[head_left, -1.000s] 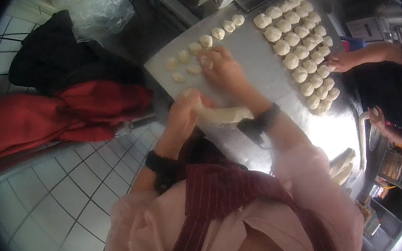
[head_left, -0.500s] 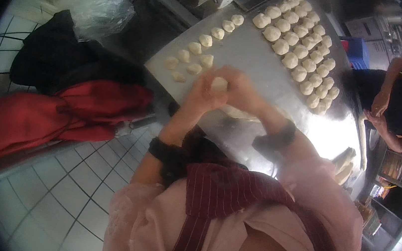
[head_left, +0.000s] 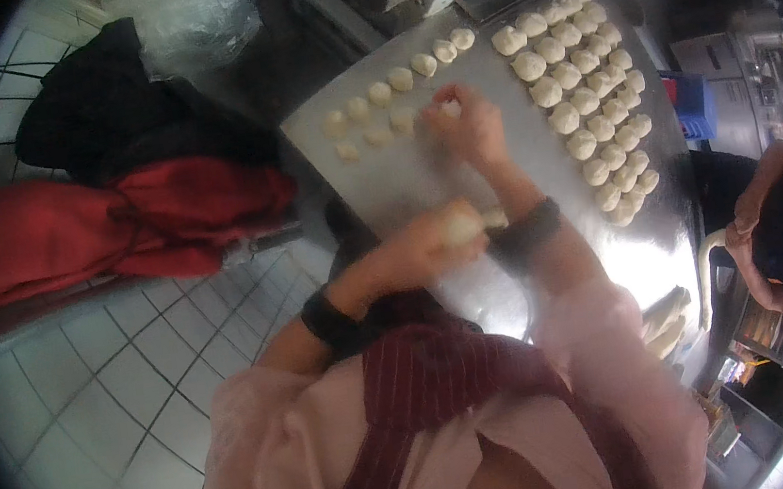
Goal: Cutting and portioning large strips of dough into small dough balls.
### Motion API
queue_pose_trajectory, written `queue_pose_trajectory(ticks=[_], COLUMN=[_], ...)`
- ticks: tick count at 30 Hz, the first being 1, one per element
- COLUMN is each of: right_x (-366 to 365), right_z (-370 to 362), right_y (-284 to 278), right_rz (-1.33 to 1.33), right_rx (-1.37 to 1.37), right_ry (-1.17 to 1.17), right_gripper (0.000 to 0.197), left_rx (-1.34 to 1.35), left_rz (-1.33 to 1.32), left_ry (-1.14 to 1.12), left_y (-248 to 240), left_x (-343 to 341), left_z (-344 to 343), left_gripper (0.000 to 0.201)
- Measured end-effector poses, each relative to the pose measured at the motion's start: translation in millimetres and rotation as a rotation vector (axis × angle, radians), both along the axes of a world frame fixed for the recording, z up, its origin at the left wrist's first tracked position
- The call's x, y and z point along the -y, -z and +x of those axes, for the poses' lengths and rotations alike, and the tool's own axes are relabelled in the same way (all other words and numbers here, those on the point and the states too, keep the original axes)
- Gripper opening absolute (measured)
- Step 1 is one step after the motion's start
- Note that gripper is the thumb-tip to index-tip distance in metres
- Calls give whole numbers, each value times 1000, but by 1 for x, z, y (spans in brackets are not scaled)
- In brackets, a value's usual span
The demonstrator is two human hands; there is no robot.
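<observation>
My left hand (head_left: 416,246) is wrapped round a length of pale dough (head_left: 463,228) low over the near part of the metal table, close to my right wrist. Farther out, my right hand (head_left: 473,127) has its fingers curled in, with a small pale piece of dough (head_left: 451,108) showing between them. Just left of that hand, several small dough pieces (head_left: 380,94) lie in two rows on the table (head_left: 507,147). Both hands are somewhat blurred.
Many rounded dough balls (head_left: 569,76) stand in rows along the table's right side. Thicker dough (head_left: 667,323) lies at the near right edge. A co-worker (head_left: 765,218) handles a long dough strip (head_left: 706,279) there. Red cloth (head_left: 125,223) and a plastic bag (head_left: 188,20) are at left.
My hands, together before, have separated: the left drew back toward me with dough, while the right moved outward and right with a small piece. The co-worker's hands have shifted on the dough strip.
</observation>
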State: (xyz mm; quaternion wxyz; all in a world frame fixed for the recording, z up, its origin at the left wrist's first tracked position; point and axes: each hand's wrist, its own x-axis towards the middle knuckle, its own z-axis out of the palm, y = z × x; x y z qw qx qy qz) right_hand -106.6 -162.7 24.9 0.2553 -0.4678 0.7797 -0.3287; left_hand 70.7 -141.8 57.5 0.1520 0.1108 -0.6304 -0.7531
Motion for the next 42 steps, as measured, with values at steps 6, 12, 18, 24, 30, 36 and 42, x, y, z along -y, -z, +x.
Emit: queue_pose_trajectory(ticks=[6,12,18,24,30,36,42], right_x=[8,9,-29,-38,-34,-30,5], right_z=[-18,-14,6,15,9,16,-34], right_y=[23,13,-58,-35,-45,-47,1], right_rz=[-165,-187,214,-120,-7,-27,-80], right_rx=[-206,-284,210,156,67,277,-224], right_ry=[-307,-330,-316,-411,-402,-329,-128], right_gripper=[28,30,55,53,28,21,26], left_rx=[62,-84,-153,-17,-26,301,203], left_rz=[623,822,837,642,378,273,154], left_ry=[-447,-517,-483,-417,-206,-138,-154], left_y=[49,51,52,27,39,52,21], left_x=[17,18,22,23,18,12,13], left_z=[26,5,-9,-20,-14,-14,8], left_gripper=[26,23,46,72,50,23,20])
